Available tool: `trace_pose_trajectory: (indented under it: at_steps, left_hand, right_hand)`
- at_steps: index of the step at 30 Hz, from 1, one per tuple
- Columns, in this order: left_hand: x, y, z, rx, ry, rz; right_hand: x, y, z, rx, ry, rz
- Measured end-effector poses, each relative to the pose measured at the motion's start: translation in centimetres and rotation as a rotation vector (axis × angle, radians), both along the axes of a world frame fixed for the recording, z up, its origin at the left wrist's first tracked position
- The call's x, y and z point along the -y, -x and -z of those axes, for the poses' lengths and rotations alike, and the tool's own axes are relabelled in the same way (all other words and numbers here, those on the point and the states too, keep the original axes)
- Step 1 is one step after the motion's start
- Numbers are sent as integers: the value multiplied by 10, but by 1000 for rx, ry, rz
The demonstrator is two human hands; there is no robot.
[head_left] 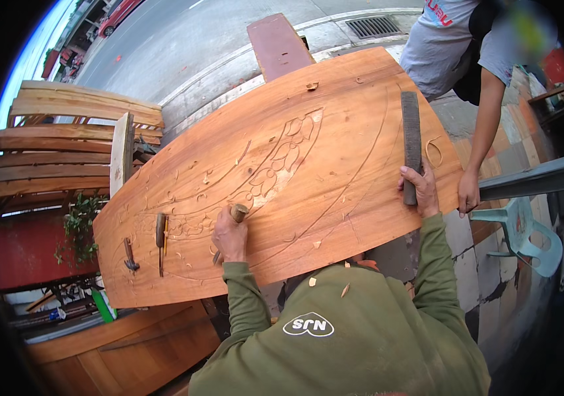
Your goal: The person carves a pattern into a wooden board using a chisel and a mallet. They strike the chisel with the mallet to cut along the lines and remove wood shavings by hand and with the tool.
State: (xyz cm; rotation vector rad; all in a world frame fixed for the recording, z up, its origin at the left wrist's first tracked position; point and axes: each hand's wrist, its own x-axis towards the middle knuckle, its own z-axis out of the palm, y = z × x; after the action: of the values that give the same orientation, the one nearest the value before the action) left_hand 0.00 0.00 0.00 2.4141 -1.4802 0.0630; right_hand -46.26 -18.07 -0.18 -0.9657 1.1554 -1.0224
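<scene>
A large wooden panel [335,191] lies in front of me, with leaf-and-scroll carving [282,168] and drawn curved lines across it. My left hand [230,236] is closed round a chisel [238,212]; its wooden handle end sticks up above my fist, beside the carved band. My right hand [425,188] grips the lower end of a long dark wooden bar [411,129] near the panel's right end. To the left of my left hand lie another chisel [160,241], a thin yellow pencil-like stick [166,236] and a small hammer [129,256].
Wood shavings [312,86] are scattered over the panel. At the right another person's hand [469,193] touches its edge, near a pale green plastic chair [526,237]. Slatted wooden benches [51,155] and a plant [82,224] stand left. A road [183,46] runs beyond.
</scene>
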Motion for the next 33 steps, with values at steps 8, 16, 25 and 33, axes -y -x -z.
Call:
trace_pose_trajectory:
  at_steps: [8,16,25,33]
  left_hand:
    - [-26,42,33,296,343,-202]
    - [-27,51,22,241,272,-246]
    - [-26,51,22,210,271,-145]
    - [-28,48,22,207,248,-135]
  right_hand:
    - [-5,8,3,100,75,-37]
    - [-4,18,6,115,79,-123]
    - [-5,20,9,129,56,-121]
    - [-4,17,10,129,46,-116]
